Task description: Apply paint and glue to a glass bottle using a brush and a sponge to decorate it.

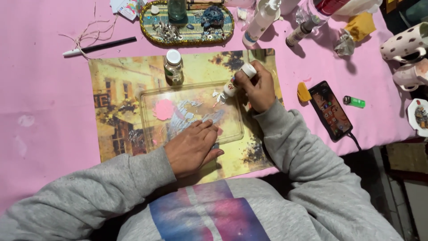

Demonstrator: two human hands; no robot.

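My right hand grips a small white bottle, tipped nozzle-down over a clear plastic tray. White paint lies under the nozzle; a pink blob and pale smears cover the tray's middle. My left hand lies flat, fingers together, on the tray's near edge, holding nothing. The tray rests on a printed yellow mat. A second small bottle with a white cap stands upright on the mat behind the tray.
A pink cloth covers the table. Behind the mat lie an oval decorated tray, a black-and-white pen and some twine. To the right are a phone, green lighter, yellow sponge piece, bottles and spotted mugs.
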